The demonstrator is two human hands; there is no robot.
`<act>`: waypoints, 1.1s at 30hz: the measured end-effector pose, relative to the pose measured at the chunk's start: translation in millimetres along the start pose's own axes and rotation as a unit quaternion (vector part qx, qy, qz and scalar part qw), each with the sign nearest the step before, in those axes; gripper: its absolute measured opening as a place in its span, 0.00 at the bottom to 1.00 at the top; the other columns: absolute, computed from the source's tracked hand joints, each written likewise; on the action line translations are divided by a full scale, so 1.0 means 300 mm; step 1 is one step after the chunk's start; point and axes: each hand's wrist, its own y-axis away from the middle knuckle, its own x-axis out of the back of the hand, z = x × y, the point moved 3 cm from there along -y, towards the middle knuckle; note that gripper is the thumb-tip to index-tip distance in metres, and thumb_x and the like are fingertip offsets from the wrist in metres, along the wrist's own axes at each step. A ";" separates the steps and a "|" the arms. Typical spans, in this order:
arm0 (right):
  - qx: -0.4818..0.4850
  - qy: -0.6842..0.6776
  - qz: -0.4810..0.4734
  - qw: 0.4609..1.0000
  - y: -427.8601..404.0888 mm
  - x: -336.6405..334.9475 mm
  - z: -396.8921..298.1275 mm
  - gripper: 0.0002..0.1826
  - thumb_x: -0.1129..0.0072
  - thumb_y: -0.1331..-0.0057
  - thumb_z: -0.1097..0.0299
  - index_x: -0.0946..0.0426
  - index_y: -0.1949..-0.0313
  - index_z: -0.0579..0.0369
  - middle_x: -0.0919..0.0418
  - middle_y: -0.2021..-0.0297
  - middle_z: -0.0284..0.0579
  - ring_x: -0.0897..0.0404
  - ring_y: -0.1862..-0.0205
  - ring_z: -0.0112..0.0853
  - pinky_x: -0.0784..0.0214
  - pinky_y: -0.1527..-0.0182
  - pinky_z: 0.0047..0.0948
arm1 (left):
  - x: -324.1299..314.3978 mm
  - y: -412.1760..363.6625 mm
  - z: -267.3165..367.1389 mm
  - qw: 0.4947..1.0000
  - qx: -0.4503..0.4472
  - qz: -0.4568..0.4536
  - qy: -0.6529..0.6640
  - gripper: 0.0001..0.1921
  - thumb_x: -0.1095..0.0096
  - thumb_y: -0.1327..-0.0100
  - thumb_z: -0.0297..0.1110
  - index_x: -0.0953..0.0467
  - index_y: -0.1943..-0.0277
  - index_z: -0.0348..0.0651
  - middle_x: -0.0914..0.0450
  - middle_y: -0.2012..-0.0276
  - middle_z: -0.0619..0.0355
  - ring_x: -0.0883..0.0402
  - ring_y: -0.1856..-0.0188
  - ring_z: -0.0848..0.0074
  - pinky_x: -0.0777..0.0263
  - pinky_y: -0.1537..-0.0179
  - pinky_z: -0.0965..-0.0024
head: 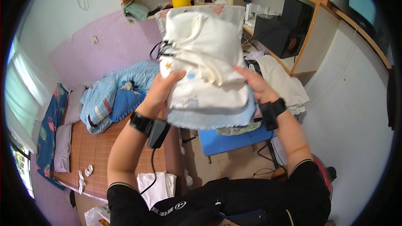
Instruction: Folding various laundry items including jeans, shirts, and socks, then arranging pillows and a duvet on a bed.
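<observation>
Both my hands hold a stack of folded clothes [204,47] from its two sides, in the middle of the view. White garments with cream drawstrings lie on top, and a light blue cloth [210,119] shows at the bottom. My left hand [165,89] has its thumb on a white layer near a star and a blue print. On the other side, my right hand [256,83] presses against the stack's edge. Each wrist wears a black strap with a small box. Below the stack is a blue table [232,142], mostly hidden, with a green cloth on it.
To the left stands a bed with a brown mat [97,146], a blue striped quilt [122,78] and white socks [81,180]. White folded cloth [157,186] lies at its near edge. Cream clothes [279,81] are piled at right, below a shelf with a black speaker [295,26].
</observation>
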 end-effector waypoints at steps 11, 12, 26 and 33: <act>-0.104 0.211 0.086 0.968 -0.033 0.687 0.135 0.33 0.47 0.42 0.48 0.37 0.47 0.64 0.31 0.50 0.48 0.32 0.49 0.33 0.41 0.48 0.28 | -0.118 -0.387 -0.782 0.953 0.291 0.014 0.088 0.25 0.52 0.40 0.48 0.36 0.46 0.38 0.26 0.54 0.54 0.23 0.57 0.69 0.28 0.57 0.68; -0.173 0.318 0.118 0.924 -0.024 0.715 0.210 0.34 0.46 0.43 0.49 0.37 0.47 0.65 0.31 0.50 0.50 0.33 0.48 0.34 0.42 0.47 0.28 | -0.099 -0.349 -0.818 0.888 0.398 0.140 -0.181 0.24 0.50 0.41 0.46 0.35 0.47 0.39 0.25 0.55 0.56 0.24 0.57 0.70 0.29 0.56 0.70; -0.037 0.639 0.153 0.753 0.000 0.604 0.150 0.30 0.49 0.43 0.57 0.41 0.48 0.67 0.32 0.54 0.60 0.32 0.54 0.50 0.40 0.50 0.39 | -0.042 -0.310 -0.834 0.919 0.351 0.016 -0.177 0.28 0.47 0.46 0.57 0.32 0.58 0.37 0.27 0.73 0.62 0.29 0.77 0.82 0.34 0.77 0.76; 0.211 0.697 0.065 0.683 -0.028 0.377 0.192 0.30 0.45 0.45 0.58 0.39 0.46 0.60 0.43 0.44 0.57 0.43 0.43 0.50 0.48 0.43 0.41 | -0.047 -0.245 -0.769 0.912 0.335 0.058 -0.230 0.33 0.41 0.51 0.60 0.37 0.58 0.35 0.31 0.76 0.60 0.31 0.77 0.81 0.34 0.78 0.76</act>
